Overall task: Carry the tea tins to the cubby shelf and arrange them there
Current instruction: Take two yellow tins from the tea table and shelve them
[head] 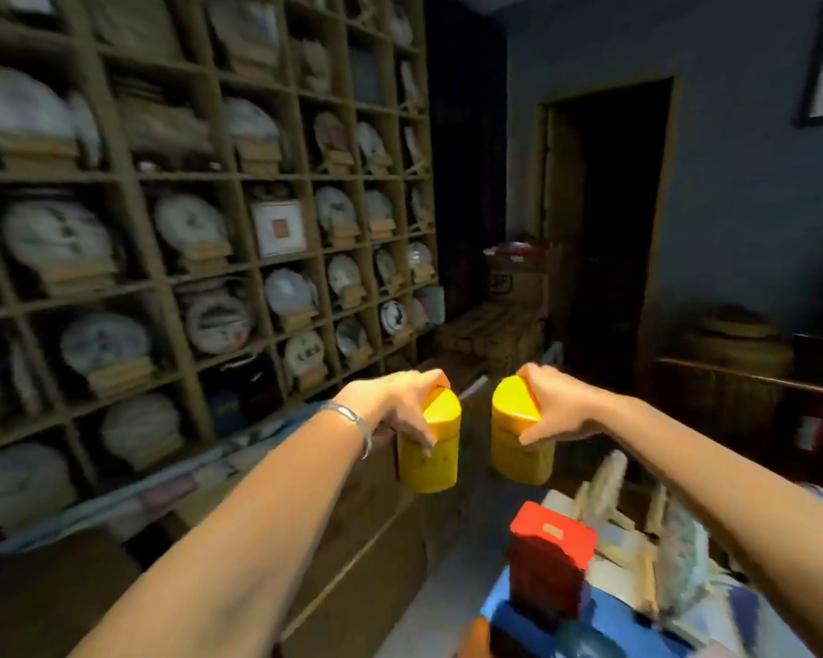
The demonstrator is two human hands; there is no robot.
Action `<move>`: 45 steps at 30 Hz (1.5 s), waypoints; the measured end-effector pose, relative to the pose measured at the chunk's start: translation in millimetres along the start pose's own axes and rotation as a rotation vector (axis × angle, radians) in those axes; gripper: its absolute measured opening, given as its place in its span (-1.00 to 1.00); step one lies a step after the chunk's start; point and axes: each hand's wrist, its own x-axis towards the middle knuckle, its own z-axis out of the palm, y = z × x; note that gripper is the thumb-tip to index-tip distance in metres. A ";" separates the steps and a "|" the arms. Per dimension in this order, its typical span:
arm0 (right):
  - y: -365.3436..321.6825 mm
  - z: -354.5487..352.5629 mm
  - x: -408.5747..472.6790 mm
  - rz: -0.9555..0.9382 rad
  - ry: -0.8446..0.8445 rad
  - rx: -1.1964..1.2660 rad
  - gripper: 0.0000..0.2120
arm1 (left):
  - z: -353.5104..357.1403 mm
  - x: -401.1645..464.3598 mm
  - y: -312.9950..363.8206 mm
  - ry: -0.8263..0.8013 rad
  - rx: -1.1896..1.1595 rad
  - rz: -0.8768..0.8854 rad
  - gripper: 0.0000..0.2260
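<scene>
I hold two yellow cylindrical tea tins in front of me, both off any surface. My left hand (395, 401) grips the lid of the left yellow tin (429, 463) from above. My right hand (554, 406) grips the lid of the right yellow tin (519, 448) the same way. The two tins hang side by side with a small gap between them. The tall wooden cubby shelf (238, 268) fills the left of the view, its compartments holding round wrapped tea cakes on small stands. A red tin (549, 567) stands low at the right.
Brown cardboard boxes (352, 553) line the floor under the shelf. Wooden crates (495, 334) stand at the far end of the narrow aisle, beside a dark doorway (609, 220). A cluttered surface with papers (637, 539) and blue items lies at the lower right. The view is motion-blurred.
</scene>
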 end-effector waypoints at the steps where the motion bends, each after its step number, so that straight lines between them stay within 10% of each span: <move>1: -31.4 1.4 17.6 -0.050 -0.018 0.005 -0.11 | -8.9 -23.1 -29.6 0.003 -0.008 -0.048 -0.23; 18: -504.4 32.9 158.3 -0.734 -0.173 0.066 -0.03 | -98.5 -373.1 -344.3 0.078 -0.091 -0.760 -0.19; 45: -742.3 -56.0 450.5 -1.005 -0.282 0.179 -0.09 | -277.6 -345.6 -581.9 0.105 0.027 -1.133 0.02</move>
